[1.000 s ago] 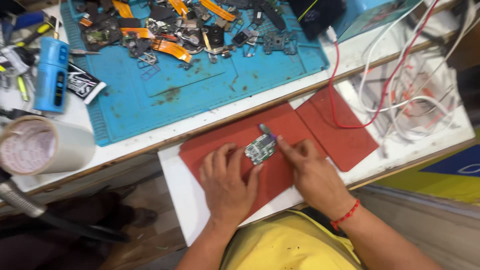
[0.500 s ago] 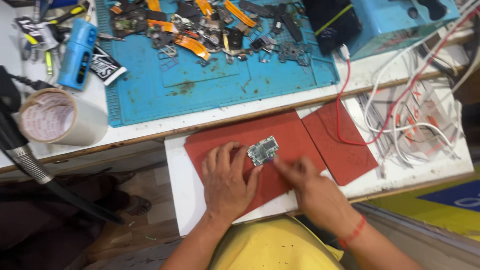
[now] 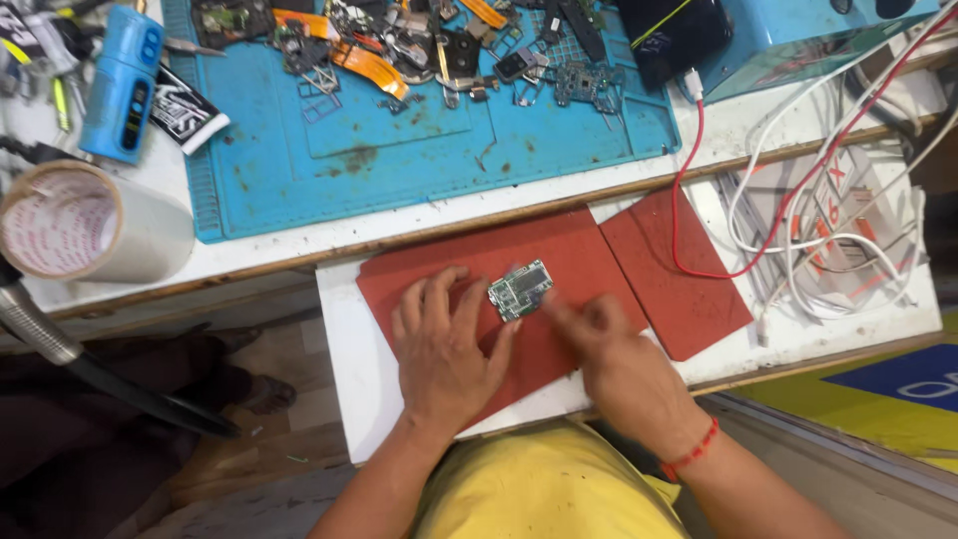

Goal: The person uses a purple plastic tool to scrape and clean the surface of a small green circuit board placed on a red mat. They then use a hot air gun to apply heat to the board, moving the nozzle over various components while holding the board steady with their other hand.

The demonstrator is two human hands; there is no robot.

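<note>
Red mat (image 3: 579, 262) bears circuit board (image 3: 520, 289); left hand (image 3: 447, 344) beside it

A white wood-edged workbench (image 3: 299, 250) is spanning the frame's upper half, a dusty brownish floor (image 3: 289, 439) showing lower left.

Circuit board (image 3: 520, 289) on mat (image 3: 579, 262), between hands

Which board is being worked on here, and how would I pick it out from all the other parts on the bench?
Start at the white shelf below the blue mat; two red pads lie on it. On the larger red pad, between the left hand and right hand, lies a small green circuit board. It lies alone there, while the other parts are heaped on the blue mat.
</note>
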